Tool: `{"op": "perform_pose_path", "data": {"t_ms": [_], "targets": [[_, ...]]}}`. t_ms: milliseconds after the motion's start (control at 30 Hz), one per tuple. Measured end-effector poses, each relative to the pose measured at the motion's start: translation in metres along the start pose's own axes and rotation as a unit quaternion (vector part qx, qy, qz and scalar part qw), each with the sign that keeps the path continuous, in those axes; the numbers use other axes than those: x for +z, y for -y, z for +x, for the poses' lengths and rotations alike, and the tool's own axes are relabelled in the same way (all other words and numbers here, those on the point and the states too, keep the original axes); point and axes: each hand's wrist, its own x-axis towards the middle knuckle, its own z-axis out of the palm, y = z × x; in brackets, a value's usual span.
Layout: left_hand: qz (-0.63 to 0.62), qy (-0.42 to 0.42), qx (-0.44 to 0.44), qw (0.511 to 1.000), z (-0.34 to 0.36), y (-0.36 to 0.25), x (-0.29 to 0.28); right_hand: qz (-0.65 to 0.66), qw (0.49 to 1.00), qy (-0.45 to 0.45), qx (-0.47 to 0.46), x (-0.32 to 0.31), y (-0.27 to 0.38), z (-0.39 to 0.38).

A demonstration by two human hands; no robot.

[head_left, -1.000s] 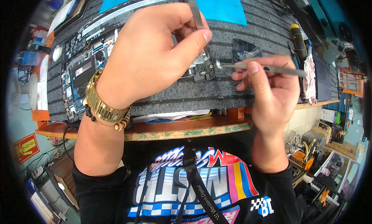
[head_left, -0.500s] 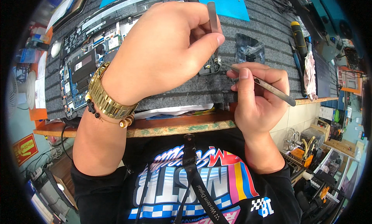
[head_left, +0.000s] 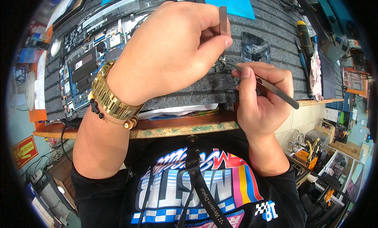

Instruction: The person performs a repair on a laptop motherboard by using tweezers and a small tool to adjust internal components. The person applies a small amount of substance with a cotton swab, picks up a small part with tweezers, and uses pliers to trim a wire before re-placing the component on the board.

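Observation:
My left hand [head_left: 185, 46] is closed around a pair of metal tweezers [head_left: 223, 21], whose upper end sticks up past the thumb. My right hand [head_left: 264, 94] pinches a second pair of tweezers [head_left: 277, 92], slanting up and left. Both tips meet near a small grey part [head_left: 217, 67] on the mat, mostly hidden behind my left hand. Anything tiny between the tips is too small to make out. Under and beyond my left forearm lies an opened laptop base, showing a blue circuit board [head_left: 67, 86] and a long black battery [head_left: 118, 16].
A small dark plastic bag [head_left: 254, 48] lies just beyond my right hand. Further right are a yellow-and-black screwdriver [head_left: 304, 37] and a crumpled cloth [head_left: 315, 76]. A blue sheet [head_left: 232, 5] rests at the back of the striped grey mat [head_left: 212, 90]. The wooden table edge [head_left: 185, 129] runs in front of me.
My left hand has shifted slightly right with its tweezers, covering more of the small grey part. My right hand and its tweezers have hardly moved.

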Motion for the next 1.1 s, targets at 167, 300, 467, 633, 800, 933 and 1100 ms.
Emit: {"op": "perform_pose_path", "data": {"t_ms": [167,300,467,633,800,933,1100], "targets": [[0.008,-0.004,0.002,1.000,-0.0010,-0.0003,0.0011,-0.009,0.999,0.005,-0.032,0.0009,-0.0037,0.0015],[0.015,-0.008,0.005,1.000,-0.0009,0.0009,0.0023,-0.018,0.998,0.003,-0.057,0.0017,-0.0069,0.0019],[0.034,-0.012,0.013,0.999,-0.0010,0.0010,0.0043,-0.017,0.998,0.005,-0.056,0.0012,-0.0050,0.0018],[0.035,-0.011,0.010,0.999,-0.0007,0.0019,0.0041,-0.023,0.998,0.009,-0.054,0.0019,-0.0039,0.0026],[0.045,-0.017,0.020,0.999,-0.0014,0.0010,0.0040,-0.029,0.996,0.007,-0.078,0.0015,-0.0065,0.0021],[0.055,-0.015,0.017,0.998,-0.0017,0.0012,0.0054,-0.023,0.996,0.004,-0.088,0.0005,-0.0047,0.0011],[0.038,-0.017,0.023,0.999,-0.0016,0.0006,0.0047,0.008,1.000,-0.002,-0.027,-0.0014,0.0014,-0.0017]]}}
